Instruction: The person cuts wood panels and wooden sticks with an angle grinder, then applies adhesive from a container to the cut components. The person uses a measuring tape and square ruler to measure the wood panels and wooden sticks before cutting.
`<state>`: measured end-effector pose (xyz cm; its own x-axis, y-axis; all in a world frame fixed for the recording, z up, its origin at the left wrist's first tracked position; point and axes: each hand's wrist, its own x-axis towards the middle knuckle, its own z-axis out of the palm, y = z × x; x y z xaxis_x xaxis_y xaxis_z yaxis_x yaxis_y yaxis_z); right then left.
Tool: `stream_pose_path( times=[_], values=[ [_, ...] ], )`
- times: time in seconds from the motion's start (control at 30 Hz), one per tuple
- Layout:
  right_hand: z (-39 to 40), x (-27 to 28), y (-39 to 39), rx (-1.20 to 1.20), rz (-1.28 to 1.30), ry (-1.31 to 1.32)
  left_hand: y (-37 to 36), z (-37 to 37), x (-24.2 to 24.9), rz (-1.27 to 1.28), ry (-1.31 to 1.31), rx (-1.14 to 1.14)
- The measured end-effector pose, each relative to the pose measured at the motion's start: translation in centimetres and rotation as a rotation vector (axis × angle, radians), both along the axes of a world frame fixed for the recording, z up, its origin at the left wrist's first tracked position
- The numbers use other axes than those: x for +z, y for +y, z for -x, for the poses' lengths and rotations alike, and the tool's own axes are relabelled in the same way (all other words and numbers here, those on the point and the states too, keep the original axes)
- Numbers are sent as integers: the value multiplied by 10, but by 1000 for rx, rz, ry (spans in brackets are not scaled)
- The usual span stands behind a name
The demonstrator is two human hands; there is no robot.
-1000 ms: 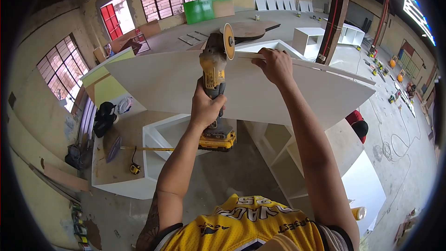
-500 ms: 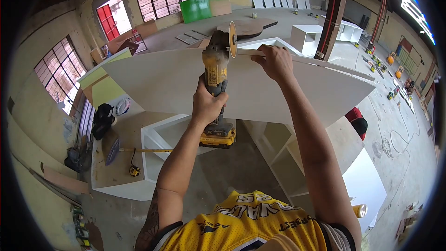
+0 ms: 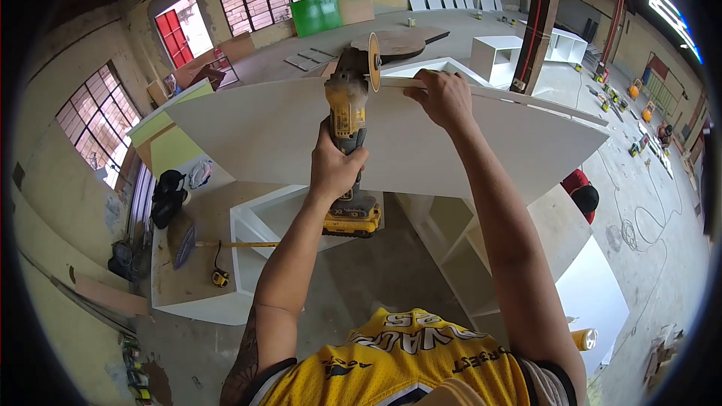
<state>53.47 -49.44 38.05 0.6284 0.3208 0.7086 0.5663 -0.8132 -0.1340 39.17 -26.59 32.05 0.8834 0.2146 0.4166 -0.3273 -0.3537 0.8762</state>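
My left hand [image 3: 337, 164] is wrapped round the body of a yellow and black cordless angle grinder [image 3: 347, 109], its battery pointing down toward me. The thin disc [image 3: 374, 62] on the grinder's head stands upright, right at the top edge of a large white panel [image 3: 421, 143]. With fingers bent over that same edge, my right hand [image 3: 445, 98] grips the panel just right of the disc. A narrow white strip [image 3: 541, 108] runs along the panel's top edge, to the right of my hand. The panel lies across white cabinet frames.
A white cabinet frame [image 3: 239, 256] stands at left with a tape measure [image 3: 219, 277] on its board. Another open cabinet [image 3: 444, 237] is at right. A person's black and red cap [image 3: 583, 197] shows beyond the panel. Cables [image 3: 639, 225] and tools lie on the right floor. A post [image 3: 538, 26] rises behind.
The grinder and both hands have shifted very slightly left in view. My grip on the grinder and on the panel looks the same.
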Motion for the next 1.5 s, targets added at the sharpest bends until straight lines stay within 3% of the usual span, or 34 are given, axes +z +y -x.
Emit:
stream_pose_path(
  times=[1.13, 1.5],
  values=[
    [9, 3, 2, -17, -6, 32, -2, 0, 0, -61, 42, 42],
    [2, 2, -1, -7, 0, 1, -6, 2, 3, 38, 52, 6]
  ],
)
